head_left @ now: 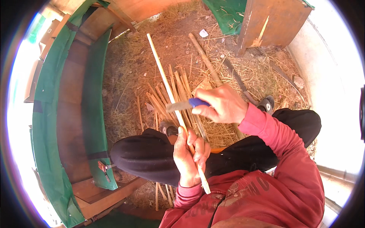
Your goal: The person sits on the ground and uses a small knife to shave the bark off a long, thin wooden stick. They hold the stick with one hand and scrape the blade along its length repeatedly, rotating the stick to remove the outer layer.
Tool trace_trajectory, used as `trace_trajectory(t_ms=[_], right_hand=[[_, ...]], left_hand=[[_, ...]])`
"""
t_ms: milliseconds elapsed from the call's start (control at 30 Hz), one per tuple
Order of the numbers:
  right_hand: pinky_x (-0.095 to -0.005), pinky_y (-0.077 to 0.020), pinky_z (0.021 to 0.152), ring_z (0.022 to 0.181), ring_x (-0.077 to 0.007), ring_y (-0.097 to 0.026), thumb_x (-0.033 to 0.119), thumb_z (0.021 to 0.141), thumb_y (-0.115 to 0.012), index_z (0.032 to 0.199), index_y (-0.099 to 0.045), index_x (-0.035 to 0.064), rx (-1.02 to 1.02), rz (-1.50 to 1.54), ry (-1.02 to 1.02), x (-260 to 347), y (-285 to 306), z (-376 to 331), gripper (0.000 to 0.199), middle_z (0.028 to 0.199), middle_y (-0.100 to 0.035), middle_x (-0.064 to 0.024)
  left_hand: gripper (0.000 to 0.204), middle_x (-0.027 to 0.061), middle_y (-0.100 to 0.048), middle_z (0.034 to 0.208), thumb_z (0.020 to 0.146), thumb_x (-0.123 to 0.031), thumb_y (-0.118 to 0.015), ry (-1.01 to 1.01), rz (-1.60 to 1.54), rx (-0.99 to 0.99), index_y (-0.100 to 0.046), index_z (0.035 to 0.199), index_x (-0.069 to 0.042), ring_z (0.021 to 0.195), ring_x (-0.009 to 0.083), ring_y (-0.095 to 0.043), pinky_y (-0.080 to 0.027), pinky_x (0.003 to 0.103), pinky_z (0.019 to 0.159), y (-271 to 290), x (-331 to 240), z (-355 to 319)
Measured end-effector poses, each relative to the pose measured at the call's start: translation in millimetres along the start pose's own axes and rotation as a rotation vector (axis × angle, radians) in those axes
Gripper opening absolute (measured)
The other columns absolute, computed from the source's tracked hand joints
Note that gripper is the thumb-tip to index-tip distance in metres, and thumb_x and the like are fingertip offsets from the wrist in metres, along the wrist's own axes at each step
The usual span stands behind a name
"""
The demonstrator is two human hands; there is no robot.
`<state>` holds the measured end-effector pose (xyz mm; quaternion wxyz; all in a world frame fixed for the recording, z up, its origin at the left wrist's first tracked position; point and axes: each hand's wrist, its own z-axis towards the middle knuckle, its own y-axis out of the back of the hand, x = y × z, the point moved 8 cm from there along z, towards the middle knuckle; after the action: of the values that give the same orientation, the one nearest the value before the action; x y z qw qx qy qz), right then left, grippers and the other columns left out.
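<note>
My left hand [189, 155] is closed around the lower part of a long pale wooden stick [161, 74]. The stick slants up and away to the far left, and its ragged near end pokes out below my fist by my red sweater. In my right hand [224, 104] is a blue-handled knife [181, 106] with a short, broad grey blade. The blade lies across the stick, a little beyond my left hand; contact seems likely, though the exact edge is hard to make out. Split wooden strips [159, 97] lie in a pile on the ground behind the stick.
A thick round pole [205, 57] and a long dark blade [235, 76] lie beyond my right hand. Straw and shavings [216, 135] cover the ground between my feet. To the left stands a green-edged wooden frame [100, 114]; a wooden box [273, 22] is at the far right.
</note>
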<state>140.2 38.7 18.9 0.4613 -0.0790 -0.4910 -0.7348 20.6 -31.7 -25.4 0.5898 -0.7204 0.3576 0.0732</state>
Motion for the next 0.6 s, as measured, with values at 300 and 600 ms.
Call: trace_trajectory(t_ms=[300, 600], right_hand=[[-0.0407, -0.0421, 0.04, 0.047, -0.029, -0.059, 0.045, 0.088, -0.064, 0.086, -0.057, 0.0103, -0.048, -0.407, -0.014, -12, -16, 1, 0.035, 0.057, -0.055, -0.0085], [-0.0383, -0.0433, 0.038, 0.04, -0.0252, -0.053, 0.049, 0.101, -0.038, 0.098, -0.062, 0.0062, -0.237, -0.505, -0.609, -179, 85, 18, 0.05, 0.051, -0.051, -0.0077]], left_hand=[[0.042, -0.0037, -0.027, 0.04, 0.105, -0.04, -0.032, 0.021, 0.146, -0.11, -0.038, 0.071, -0.016, 0.03, 0.0082, -0.017, -0.016, 0.024, 0.035, 3, 8, -3], [0.041, -0.004, -0.028, 0.041, 0.104, -0.042, -0.035, 0.064, 0.085, -0.207, -0.039, 0.071, -0.017, 0.032, 0.009, -0.02, -0.017, 0.026, 0.037, 25, 19, -17]])
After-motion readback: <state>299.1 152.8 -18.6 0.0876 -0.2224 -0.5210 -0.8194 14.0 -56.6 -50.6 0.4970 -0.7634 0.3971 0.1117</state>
